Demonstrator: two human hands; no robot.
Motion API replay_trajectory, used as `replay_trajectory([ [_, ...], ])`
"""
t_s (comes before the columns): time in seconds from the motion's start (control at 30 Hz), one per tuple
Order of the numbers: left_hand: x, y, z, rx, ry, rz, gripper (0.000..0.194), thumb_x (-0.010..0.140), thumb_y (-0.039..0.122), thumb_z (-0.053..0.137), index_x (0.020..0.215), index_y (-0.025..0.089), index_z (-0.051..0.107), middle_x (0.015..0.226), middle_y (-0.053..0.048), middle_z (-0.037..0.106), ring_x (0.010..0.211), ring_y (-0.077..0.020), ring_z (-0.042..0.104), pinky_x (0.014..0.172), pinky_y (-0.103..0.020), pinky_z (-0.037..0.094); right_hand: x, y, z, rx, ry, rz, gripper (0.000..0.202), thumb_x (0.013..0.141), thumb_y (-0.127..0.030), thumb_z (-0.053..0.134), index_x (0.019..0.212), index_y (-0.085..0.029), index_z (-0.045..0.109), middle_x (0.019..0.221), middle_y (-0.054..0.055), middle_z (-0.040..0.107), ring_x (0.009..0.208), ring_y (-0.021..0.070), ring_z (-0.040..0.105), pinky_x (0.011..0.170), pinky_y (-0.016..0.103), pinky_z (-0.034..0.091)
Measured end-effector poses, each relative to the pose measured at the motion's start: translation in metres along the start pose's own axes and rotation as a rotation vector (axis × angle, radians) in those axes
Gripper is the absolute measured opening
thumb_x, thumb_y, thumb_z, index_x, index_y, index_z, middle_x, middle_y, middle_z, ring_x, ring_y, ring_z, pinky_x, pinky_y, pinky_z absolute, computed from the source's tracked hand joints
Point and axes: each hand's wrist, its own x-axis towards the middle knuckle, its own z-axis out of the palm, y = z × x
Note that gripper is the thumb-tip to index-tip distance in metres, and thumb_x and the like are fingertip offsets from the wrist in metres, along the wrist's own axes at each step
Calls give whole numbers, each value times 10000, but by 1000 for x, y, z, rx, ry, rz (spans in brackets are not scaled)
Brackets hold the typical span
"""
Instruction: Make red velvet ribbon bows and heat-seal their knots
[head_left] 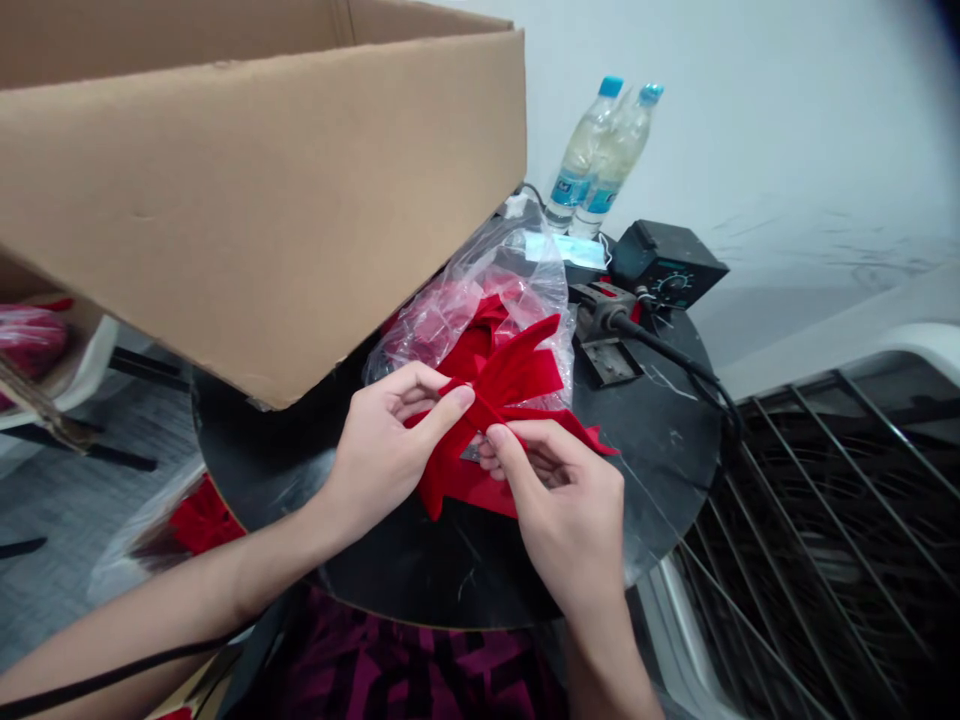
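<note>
A red fabric bow with several pointed tails is held above the round black table. My left hand pinches its middle between thumb and forefinger from the left. From the right, my right hand pinches the same band of red fabric a little lower. Both hands are closed, and the fingers beneath the bow are partly hidden. Just behind them lies a clear plastic bag with more red fabric pieces in it. Some flat red fabric also shows under my hands.
A large cardboard box overhangs the table's left side. At the back stand two plastic bottles, with a blue face mask, a black dial unit and a corded tool. A metal-barred appliance borders the right.
</note>
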Motion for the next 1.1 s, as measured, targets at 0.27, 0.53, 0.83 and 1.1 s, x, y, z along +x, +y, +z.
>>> replay_trajectory([
  [0.27, -2, 2, 4, -107, 37, -70, 237, 855, 362, 815, 850, 169, 678, 793, -4, 741, 681, -134, 695, 676, -230, 598, 2, 1, 11, 74, 159, -61, 100, 889, -314, 797, 861, -222, 771, 845, 33, 788, 779, 210, 749, 744, 334, 614],
  [0.53, -2, 2, 2, -201, -6, -70, 203, 864, 354, 816, 910, 170, 746, 831, -17, 775, 717, -128, 697, 683, -201, 573, 6, 0, 12, 268, 158, -3, 145, 828, -279, 847, 762, -200, 745, 756, 16, 787, 699, 188, 767, 698, 293, 643],
  [0.83, 0, 3, 3, 52, 35, 108, 177, 893, 353, 775, 920, 182, 738, 928, -25, 769, 865, -169, 718, 803, -236, 558, 9, 12, 13, 305, 176, -4, 160, 815, -316, 865, 792, -196, 761, 771, 26, 790, 707, 203, 760, 700, 322, 632],
  [1.1, -4, 9, 5, 224, 80, 212, 155, 932, 342, 731, 925, 189, 704, 907, -5, 758, 835, -143, 710, 791, -213, 543, 9, 14, 14, 325, 181, -7, 189, 812, -316, 874, 759, -194, 740, 739, 15, 777, 683, 176, 741, 671, 286, 607],
])
